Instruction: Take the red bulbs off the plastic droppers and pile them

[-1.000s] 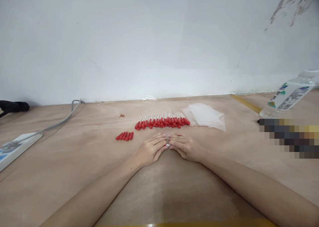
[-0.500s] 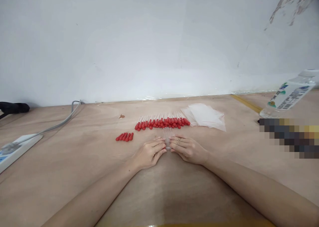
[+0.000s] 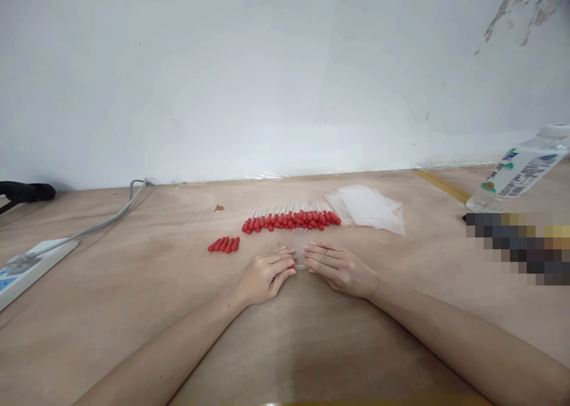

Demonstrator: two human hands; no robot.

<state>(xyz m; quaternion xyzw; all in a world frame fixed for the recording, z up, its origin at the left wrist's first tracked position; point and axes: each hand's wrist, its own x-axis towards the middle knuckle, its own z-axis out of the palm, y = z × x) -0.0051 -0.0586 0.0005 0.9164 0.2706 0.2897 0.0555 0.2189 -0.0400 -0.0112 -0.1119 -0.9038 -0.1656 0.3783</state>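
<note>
A small bundle of clear glass dropper tubes (image 3: 300, 257) lies upright in view between my two hands, at the middle of the table. My left hand (image 3: 267, 274) rests at the bundle's left side with fingers bent. A bit of a red rubber bulb (image 3: 292, 267) shows between its thumb and fingers. From the right, my right hand (image 3: 341, 268) touches the tubes with its fingers close together; its thumb is mostly hidden. Beyond the hands lies a row of droppers (image 3: 289, 219), red bulbs toward me and tubes pointing away. Several loose red bulbs (image 3: 224, 244) lie left of it.
Thin clear plastic bags (image 3: 369, 207) lie in a stack right of the dropper row. A tilted plastic bottle (image 3: 516, 171) stands at the far right. A power strip (image 3: 40, 269) with a grey cable (image 3: 107, 222) is at the left. The wall (image 3: 267, 85) borders the table's back.
My right hand has shifted slightly right and its thumb shows less beside the tubes. My left hand stays nearly in place, with the red bulb at its fingertips a little more visible.
</note>
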